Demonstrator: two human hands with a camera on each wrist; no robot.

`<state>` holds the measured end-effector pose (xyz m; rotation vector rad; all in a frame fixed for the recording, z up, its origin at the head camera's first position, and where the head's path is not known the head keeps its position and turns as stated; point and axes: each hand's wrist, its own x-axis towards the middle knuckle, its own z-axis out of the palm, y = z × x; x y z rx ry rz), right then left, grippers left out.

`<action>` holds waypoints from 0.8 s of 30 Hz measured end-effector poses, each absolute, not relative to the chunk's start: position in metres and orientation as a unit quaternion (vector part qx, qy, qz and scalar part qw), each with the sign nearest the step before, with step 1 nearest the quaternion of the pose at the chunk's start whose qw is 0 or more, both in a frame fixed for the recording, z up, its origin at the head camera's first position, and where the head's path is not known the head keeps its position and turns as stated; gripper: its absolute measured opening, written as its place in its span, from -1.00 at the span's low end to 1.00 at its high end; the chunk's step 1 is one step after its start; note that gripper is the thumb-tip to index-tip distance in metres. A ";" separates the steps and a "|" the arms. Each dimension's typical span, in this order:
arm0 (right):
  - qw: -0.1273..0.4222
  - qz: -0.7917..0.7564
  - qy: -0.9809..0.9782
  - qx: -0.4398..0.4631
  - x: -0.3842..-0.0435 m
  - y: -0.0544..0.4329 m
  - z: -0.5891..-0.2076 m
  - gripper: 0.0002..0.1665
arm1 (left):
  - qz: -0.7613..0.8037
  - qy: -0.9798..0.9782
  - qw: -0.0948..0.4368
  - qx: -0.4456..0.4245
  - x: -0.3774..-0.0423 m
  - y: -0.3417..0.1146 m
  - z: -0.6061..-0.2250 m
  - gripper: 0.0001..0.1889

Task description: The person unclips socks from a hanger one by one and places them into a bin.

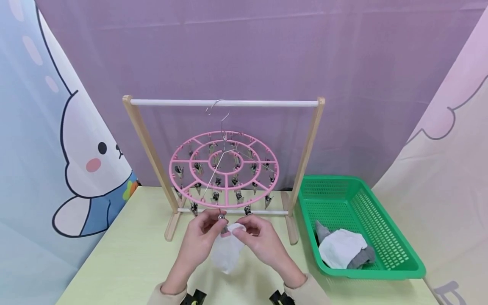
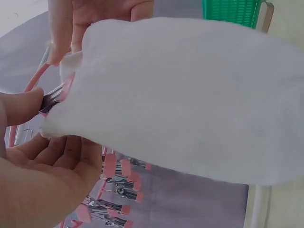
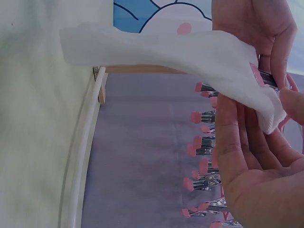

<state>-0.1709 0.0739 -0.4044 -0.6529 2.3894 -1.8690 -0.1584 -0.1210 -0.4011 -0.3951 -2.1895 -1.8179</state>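
A white sock (image 1: 227, 256) hangs by its cuff below the front rim of a pink round clip hanger (image 1: 226, 191). My left hand (image 1: 199, 237) pinches a metal clip (image 2: 51, 99) with thumb and fingers; the clip's pink tip (image 3: 257, 74) lies against the sock near its cuff. On the other side, my right hand (image 1: 264, 242) grips the cuff between thumb and fingers. In the left wrist view the sock spreads broad and flat, covering part of the right hand.
A wooden stand (image 1: 310, 148) with a white top bar (image 1: 267, 103) carries the hanger. Several more metal clips (image 1: 239, 195) dangle around its rings. To the right, a green basket (image 1: 381, 273) contains a white cloth item (image 1: 343, 248) and grey ones (image 1: 362, 256).
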 end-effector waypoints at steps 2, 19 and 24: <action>0.011 -0.600 0.772 -0.210 -0.171 0.074 -0.405 -0.74 | -0.625 -0.759 0.128 -0.132 -0.158 -0.121 -0.400 -0.84; 0.013 -0.609 0.768 -0.199 -0.165 0.077 -0.412 -0.87 | -0.655 -0.735 0.105 -0.142 -0.157 -0.117 -0.395 -0.86; 0.007 -0.590 0.779 -0.212 -0.165 0.078 -0.422 -0.91 | -0.668 -0.722 0.105 -0.147 -0.157 -0.117 -0.394 -0.86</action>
